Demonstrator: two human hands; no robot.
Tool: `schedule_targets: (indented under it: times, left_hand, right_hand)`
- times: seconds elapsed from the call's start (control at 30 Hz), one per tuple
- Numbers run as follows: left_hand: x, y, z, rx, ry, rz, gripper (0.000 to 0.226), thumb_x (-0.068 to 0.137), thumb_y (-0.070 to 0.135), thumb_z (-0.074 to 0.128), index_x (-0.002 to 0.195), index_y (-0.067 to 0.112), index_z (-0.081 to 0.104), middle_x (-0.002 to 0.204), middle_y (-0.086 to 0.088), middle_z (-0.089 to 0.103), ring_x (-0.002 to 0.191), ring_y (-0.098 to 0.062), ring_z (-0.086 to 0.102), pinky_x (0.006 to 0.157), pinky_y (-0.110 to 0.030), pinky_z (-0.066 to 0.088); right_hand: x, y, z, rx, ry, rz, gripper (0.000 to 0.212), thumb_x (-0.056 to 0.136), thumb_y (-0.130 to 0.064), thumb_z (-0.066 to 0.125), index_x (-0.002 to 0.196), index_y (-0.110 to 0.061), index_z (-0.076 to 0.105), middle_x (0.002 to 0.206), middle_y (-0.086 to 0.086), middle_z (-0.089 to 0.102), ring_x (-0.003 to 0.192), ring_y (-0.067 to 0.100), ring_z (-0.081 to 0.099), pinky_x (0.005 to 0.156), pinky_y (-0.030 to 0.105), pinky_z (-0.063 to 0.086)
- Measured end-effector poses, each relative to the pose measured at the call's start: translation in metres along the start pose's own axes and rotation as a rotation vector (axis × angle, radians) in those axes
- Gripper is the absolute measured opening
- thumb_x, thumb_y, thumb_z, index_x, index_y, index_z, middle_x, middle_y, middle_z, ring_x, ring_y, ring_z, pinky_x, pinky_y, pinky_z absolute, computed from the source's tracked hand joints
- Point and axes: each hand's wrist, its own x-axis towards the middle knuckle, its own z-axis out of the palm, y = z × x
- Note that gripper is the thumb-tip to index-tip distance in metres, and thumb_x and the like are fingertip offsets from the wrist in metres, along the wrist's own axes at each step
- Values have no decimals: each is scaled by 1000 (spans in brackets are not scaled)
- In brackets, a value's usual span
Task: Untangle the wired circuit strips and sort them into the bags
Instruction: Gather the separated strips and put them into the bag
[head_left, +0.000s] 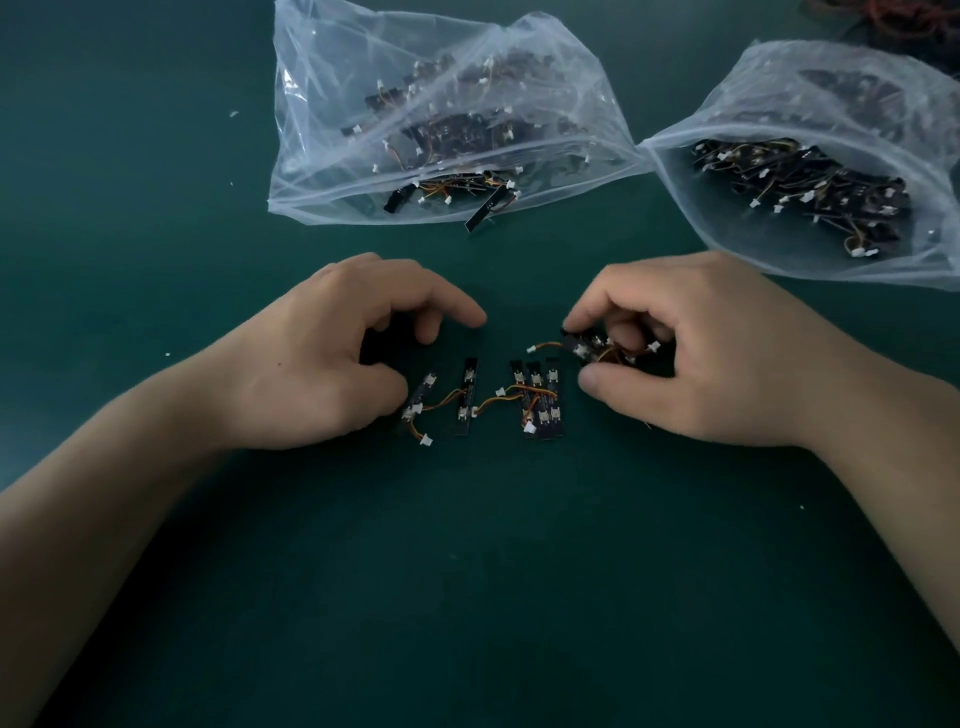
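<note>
Several small black circuit strips with orange wires and white connectors lie on the green mat between my hands: one tilted strip, one upright strip and a tight group of three. My left hand hovers over the left strips, fingers loosely curled, thumb touching the tilted strip. My right hand pinches a small bundle of strips between thumb and fingers, just above the mat. Two clear plastic bags hold more strips: one at the back centre, one at the back right.
One strip pokes out of the centre bag's mouth. A dark tangle of red-wired parts sits at the top right corner. Small white specks dot the mat at the left.
</note>
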Motion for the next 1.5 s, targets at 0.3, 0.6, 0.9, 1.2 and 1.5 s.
schedule_targets:
  times: [0.3,0.6,0.9,1.2,1.5]
  left_hand:
    - [-1,2,7,103,39,85,46,73,34,67,118,41,72,96,14,59,98,-17,56,96,-37,43]
    - [-1,-2,10,93,70,168,33,80,49,65,112,44,73,96,17,61,98,-15,58,95,-37,43]
    - [-3,-5,16,89,128,180,38,80,59,68,114,42,72,92,17,59,94,-14,58,93,-37,44]
    - [-5,-6,20,172,150,203,69,79,63,69,143,40,56,139,24,51,129,-10,44,107,-16,36]
    - [-6,-2,24,199,130,255,65,88,51,65,150,41,50,149,27,50,135,-14,45,113,-50,41]
  right_hand:
    - [-1,-3,2,58,-37,-76,35,79,-44,72,112,-35,72,80,-16,58,76,11,58,67,28,47]
    - [0,-9,14,164,-9,-107,41,88,-45,70,127,-34,66,86,-15,57,82,11,56,72,24,44]
    - [2,-18,16,155,147,-16,38,82,-65,67,103,-36,54,83,-14,59,76,15,57,64,40,50]
    - [-1,-22,3,-272,56,62,42,87,-66,42,67,-29,45,65,-13,50,61,7,51,52,31,39]
    - [1,-26,8,-71,62,66,31,91,-58,53,79,-29,50,64,-12,54,61,7,53,57,38,46]
